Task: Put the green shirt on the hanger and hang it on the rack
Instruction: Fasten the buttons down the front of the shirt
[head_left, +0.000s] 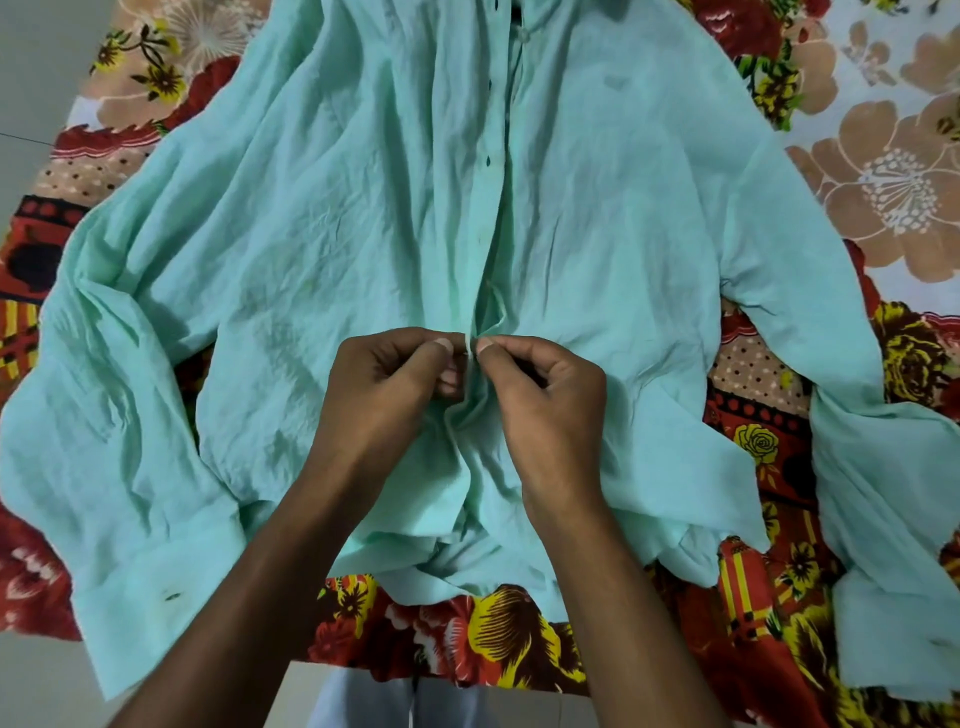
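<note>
The green shirt (322, 208) lies spread front-up on a flowered bedsheet, collar away from me, both sleeves stretched out to the sides. Its button placket (491, 171) runs down the middle. My left hand (384, 384) and my right hand (540, 395) meet at the lower part of the placket, each pinching a front edge of the fabric between thumb and fingers. A dark strip shows at the collar at the top edge; whether it is a hanger I cannot tell. No rack is in view.
The flowered sheet (883, 182) in red, yellow and beige covers the bed under the shirt. Grey floor (31, 62) shows at the left and along the bottom. My pale trouser legs (395, 701) stand against the bed's near edge.
</note>
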